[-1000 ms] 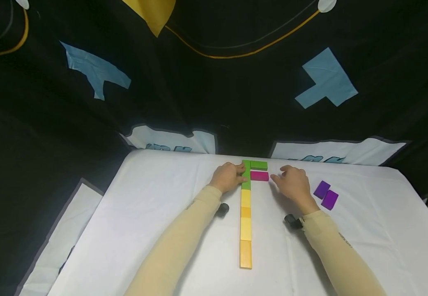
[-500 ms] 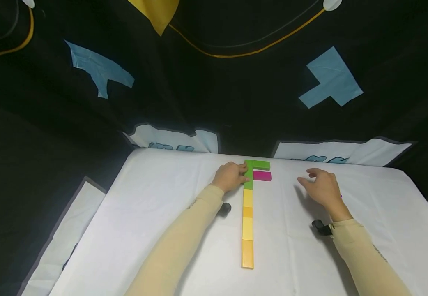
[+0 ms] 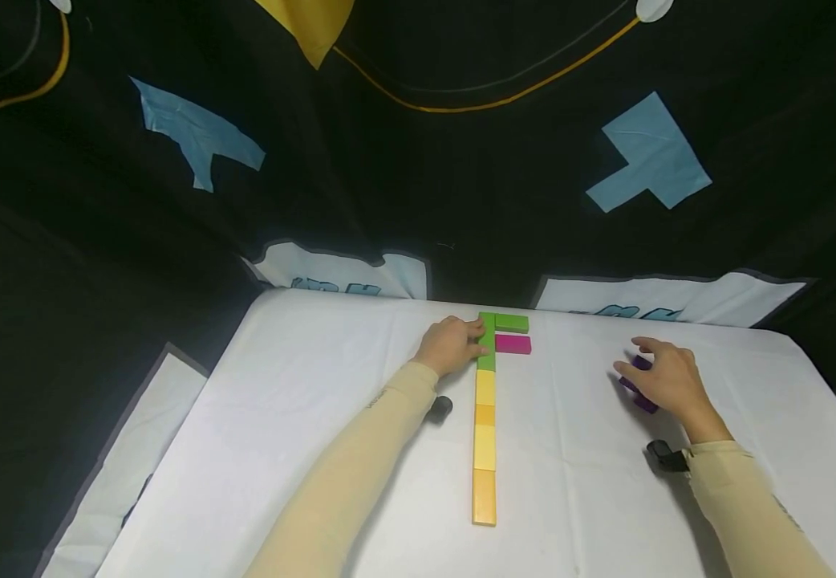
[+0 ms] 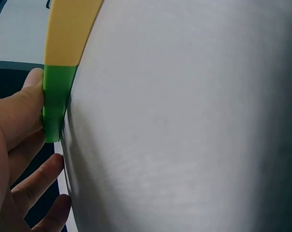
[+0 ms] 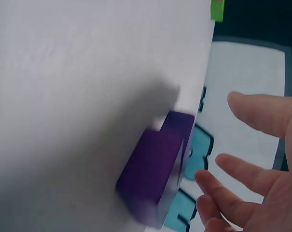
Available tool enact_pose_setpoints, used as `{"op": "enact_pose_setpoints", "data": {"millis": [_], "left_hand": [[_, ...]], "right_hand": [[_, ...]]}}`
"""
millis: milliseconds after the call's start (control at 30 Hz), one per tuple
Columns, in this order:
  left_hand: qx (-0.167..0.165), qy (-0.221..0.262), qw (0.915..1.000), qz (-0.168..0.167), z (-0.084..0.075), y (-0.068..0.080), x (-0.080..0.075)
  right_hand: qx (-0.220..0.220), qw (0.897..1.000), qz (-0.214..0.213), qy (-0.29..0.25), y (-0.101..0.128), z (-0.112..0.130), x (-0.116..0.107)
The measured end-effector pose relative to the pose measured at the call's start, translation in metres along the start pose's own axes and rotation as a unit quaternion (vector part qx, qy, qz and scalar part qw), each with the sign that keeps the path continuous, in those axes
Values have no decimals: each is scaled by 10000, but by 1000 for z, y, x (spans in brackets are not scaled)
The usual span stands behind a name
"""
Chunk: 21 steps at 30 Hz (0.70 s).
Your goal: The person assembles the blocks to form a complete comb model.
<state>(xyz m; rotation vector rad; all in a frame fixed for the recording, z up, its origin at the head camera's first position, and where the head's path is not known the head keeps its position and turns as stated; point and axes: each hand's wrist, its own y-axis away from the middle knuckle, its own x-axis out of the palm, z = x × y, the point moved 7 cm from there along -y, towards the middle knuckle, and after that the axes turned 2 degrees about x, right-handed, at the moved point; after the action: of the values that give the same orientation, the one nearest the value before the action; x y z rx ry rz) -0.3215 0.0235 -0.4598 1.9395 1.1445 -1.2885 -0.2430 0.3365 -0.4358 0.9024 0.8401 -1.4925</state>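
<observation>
In the head view, a column of yellow blocks [image 3: 485, 447] lies flat, topped by a green block [image 3: 486, 353]. A second green block [image 3: 512, 323] and a magenta block [image 3: 513, 344] lie crosswise at its right. My left hand [image 3: 448, 345] touches the left side of the upright green piece with thumb and index finger; the other fingers are spread in the left wrist view. My right hand [image 3: 667, 373] hovers with thumb and fingers apart over two purple blocks [image 5: 150, 164], which it partly hides in the head view. Nothing is between its fingers.
A white cloth covers the table [image 3: 302, 401], and its back edge runs just behind the green blocks. Behind it hangs a black curtain [image 3: 418, 193] with blue patches. A small dark wrist camera [image 3: 663, 456] juts from the right sleeve.
My right hand has moved right, away from the magenta block to above the purple blocks. My left hand has stayed at the green block. The view has shifted slightly.
</observation>
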Motion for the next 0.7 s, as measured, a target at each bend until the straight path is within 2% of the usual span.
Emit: {"op": "enact_pose_setpoints", "data": {"millis": [333,467,700], "left_hand": [[18,-8,10000,-11,0,-1,1],[5,0,10000,-12,1,-1,2],[-31,101,9999,-1,1,0,1]], "right_hand": [[71,9968,719,352,1,-25,1],[7,9949,961,316,1,-28,3],[-134,9946,992,286,0,-26,5]]}}
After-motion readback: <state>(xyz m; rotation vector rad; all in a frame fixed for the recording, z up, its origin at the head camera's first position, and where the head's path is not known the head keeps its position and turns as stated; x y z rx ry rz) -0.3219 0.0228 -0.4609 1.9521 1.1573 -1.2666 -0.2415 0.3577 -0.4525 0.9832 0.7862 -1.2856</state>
